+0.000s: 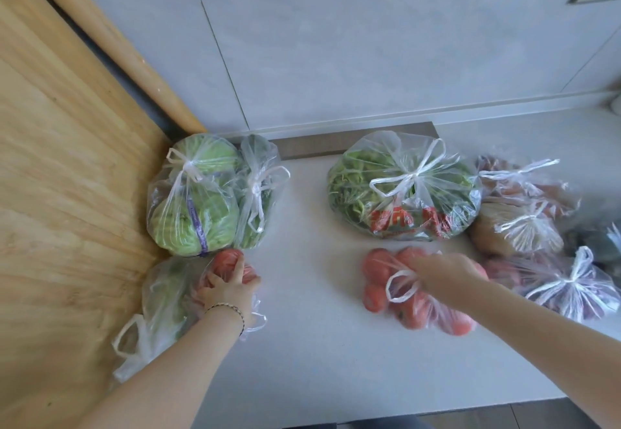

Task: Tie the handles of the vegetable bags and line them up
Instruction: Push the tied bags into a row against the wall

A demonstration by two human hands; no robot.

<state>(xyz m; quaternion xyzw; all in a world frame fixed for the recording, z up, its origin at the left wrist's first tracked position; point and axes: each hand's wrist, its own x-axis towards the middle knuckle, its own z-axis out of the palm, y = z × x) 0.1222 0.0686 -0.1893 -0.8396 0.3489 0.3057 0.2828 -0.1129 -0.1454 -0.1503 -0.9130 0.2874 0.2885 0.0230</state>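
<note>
My left hand presses down on a small clear bag of red tomatoes at the left, its fingers curled over the fruit. Just left of it lies a bag of pale greens with loose, untied handles. My right hand grips the knotted handles of a larger tomato bag near the middle of the counter. Behind, a tied cabbage bag and a slim tied bag of greens stand side by side. A tied bag of leafy greens sits at the back centre.
Several more tied bags crowd the right side: brown roots, a reddish bag and a purple one. A wooden panel walls off the left. The pale counter ends in a front edge low in view; tiled wall behind.
</note>
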